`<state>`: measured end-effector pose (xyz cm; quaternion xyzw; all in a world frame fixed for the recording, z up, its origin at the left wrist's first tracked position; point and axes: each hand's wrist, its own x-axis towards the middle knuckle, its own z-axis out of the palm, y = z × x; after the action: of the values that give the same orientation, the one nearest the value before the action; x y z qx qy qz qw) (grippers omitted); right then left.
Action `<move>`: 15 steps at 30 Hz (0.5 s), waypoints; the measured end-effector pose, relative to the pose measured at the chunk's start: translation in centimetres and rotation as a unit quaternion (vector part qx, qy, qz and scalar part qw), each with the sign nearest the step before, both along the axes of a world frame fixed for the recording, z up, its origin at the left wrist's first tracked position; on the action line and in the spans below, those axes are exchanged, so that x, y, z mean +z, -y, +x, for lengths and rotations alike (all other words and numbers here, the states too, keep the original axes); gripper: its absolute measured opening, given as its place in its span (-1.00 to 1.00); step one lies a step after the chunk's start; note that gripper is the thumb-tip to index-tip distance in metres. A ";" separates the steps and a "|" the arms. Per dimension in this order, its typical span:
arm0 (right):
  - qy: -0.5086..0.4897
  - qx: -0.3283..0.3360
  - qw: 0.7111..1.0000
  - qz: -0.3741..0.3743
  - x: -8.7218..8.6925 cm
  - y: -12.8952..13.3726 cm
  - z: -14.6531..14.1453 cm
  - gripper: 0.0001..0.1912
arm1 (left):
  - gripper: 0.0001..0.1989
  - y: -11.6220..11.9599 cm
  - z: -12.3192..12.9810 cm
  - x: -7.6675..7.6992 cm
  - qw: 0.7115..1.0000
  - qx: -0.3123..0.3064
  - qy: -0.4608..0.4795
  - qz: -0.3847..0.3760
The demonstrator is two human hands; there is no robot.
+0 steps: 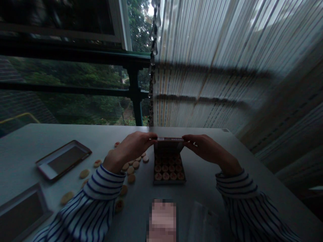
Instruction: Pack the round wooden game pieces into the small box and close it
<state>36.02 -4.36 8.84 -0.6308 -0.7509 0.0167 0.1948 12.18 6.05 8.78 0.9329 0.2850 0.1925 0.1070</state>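
Observation:
A shallow box lies on the table in front of me, filled with rows of round wooden Chinese chess pieces bearing reddish characters. Over its far end a lid is held tilted up, its printed edge facing me. My left hand pinches the left corner of this lid between thumb and fingers. At the opposite corner my right hand grips it the same way. Whether the lid touches the box at the back cannot be made out. Loose pieces lie scattered beside and under my left forearm.
To the left on the white table rest an empty rectangular tray and a second one nearer me. A clear plastic sheet or bag lies at the near edge. Behind stand a railing and a string curtain.

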 end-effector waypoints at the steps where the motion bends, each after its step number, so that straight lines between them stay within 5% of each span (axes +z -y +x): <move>1: 0.000 0.003 1.000 -0.001 0.0 0.0 0.0 -0.72 | -0.71 0.0 0.0 0.0 1.000 0.000 0.000 -0.001; 15: 0.020 0.005 1.000 -0.008 0.3 0.4 -0.2 -0.75 | -0.72 0.2 -0.1 0.3 0.999 -0.021 0.011 -0.026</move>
<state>35.86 -4.75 9.11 -0.6285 -0.7578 0.0109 0.1750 12.06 5.81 9.07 0.9333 0.2692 0.1934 0.1385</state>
